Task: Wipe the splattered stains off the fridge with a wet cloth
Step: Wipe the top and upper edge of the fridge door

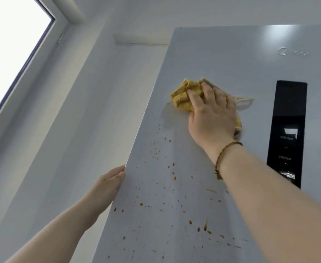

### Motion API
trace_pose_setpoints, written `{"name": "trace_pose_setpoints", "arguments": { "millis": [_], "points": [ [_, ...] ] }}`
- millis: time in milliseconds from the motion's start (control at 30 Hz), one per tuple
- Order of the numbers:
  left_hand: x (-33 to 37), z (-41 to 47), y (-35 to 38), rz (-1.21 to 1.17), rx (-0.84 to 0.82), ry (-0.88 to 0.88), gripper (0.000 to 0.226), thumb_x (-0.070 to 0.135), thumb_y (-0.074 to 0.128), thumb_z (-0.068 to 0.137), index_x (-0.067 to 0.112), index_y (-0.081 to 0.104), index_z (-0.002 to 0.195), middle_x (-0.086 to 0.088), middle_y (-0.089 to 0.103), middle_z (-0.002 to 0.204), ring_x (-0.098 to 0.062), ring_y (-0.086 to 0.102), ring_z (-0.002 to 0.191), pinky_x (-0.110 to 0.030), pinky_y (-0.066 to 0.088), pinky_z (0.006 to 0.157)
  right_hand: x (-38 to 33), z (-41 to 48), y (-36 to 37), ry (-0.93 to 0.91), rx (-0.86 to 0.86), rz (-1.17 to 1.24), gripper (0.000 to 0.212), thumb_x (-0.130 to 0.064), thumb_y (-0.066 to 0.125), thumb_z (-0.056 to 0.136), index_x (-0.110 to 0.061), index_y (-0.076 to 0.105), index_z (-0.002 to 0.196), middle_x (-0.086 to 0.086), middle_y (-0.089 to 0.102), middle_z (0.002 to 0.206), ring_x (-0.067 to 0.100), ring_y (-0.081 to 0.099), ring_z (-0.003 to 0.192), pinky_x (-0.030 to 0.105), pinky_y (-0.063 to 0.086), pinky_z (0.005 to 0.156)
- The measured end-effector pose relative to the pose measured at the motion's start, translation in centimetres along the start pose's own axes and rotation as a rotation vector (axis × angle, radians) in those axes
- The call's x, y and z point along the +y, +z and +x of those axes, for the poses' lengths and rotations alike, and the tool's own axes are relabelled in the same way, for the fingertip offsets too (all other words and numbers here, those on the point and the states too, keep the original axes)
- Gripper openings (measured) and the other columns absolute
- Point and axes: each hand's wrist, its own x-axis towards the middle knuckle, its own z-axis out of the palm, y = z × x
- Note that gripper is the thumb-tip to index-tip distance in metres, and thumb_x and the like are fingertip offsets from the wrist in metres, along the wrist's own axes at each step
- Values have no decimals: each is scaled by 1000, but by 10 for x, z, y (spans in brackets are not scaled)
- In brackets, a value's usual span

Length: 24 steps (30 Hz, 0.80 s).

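While left hand (108, 186) grips fridge (232, 63) edge, right hand (211, 114) clutches bunched cloth (180, 95), long axis sideways.

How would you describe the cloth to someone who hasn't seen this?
Start at the pale fridge door. High on it, left of the black control panel, the right hand holds a crumpled cloth. It alone is mustard yellow; the stains below are tiny brown specks.
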Motion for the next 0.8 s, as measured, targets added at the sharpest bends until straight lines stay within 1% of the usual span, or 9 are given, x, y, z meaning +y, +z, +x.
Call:
{"name": "trace_pose_setpoints", "arguments": {
  "millis": [100, 233, 300, 367, 467, 500, 633, 733, 800],
  "points": [
    [-3, 1, 0, -18, 24, -31, 31, 16, 35, 97, 33, 60, 99, 9, 65, 103, -10, 59, 98, -23, 45, 82, -31, -2, 6, -12, -39, 22, 52, -26, 30, 97, -27, 12, 146, 5, -5, 156, 30, 1, 142, 52, 0, 112],
    [-8, 1, -1, -57, 48, -76, 27, 19, 40, 95, 26, 48, 120, 1, 62, 109, -16, 57, 100, -26, 44, 80, -49, -8, 14, -394, -182, -4, 52, -23, 31, 96, -31, 15, 145, 1, 1, 156, 26, 3, 141, 50, 3, 113],
    [-7, 0, -1, -68, 44, -69, 22, 17, 41, 95, 23, 52, 113, 0, 63, 104, -14, 58, 93, -25, 44, 73, -42, 6, 9, -449, -201, -32, 51, -24, 33, 94, -32, 20, 143, 0, 9, 155, 24, 10, 140, 48, 7, 113],
    [-5, -1, -2, -96, 40, -61, 20, 15, 42, 94, 23, 57, 105, 2, 64, 99, -11, 58, 89, -23, 43, 69, -39, 23, 7, -339, -172, -16, 51, -24, 36, 93, -31, 23, 142, 1, 12, 154, 24, 12, 139, 48, 7, 112],
    [-7, -3, -7, -138, 25, -66, 25, 12, 39, 95, 26, 60, 100, 3, 69, 95, -12, 61, 90, -24, 46, 76, -55, 28, 7, -155, -148, -7, 51, -23, 34, 94, -29, 19, 143, 5, 5, 155, 29, 5, 141, 53, 3, 111],
    [-9, -4, -9, -164, 17, -69, 29, 11, 37, 96, 26, 61, 99, 3, 71, 93, -13, 63, 89, -26, 47, 79, -63, 22, 9, -181, -173, -6, 51, -22, 33, 94, -29, 18, 143, 5, 2, 156, 31, 3, 141, 55, 2, 111],
    [-16, -8, -17, -290, 18, -127, 31, 14, 30, 99, 16, 61, 103, -1, 70, 103, -17, 65, 95, -29, 51, 79, -76, -27, 22, -536, -268, -44, 50, -23, 27, 96, -30, 15, 144, 5, -4, 156, 31, 0, 141, 55, -1, 111],
    [-15, -12, -19, -343, 38, -181, 28, 14, 35, 98, 11, 62, 95, -3, 68, 101, -17, 65, 91, -24, 57, 68, -65, -42, 20, -599, -309, -56, 50, -24, 25, 97, -30, 12, 145, 4, -3, 156, 27, 0, 142, 51, -3, 112],
    [-15, -14, -19, -298, 18, -154, 30, 13, 33, 97, 13, 63, 93, 1, 69, 99, -14, 66, 89, -25, 55, 71, -53, -32, 15, -544, -307, -45, 51, -23, 28, 96, -31, 14, 145, 2, 1, 156, 24, 2, 142, 49, 0, 113]
  ]
}}
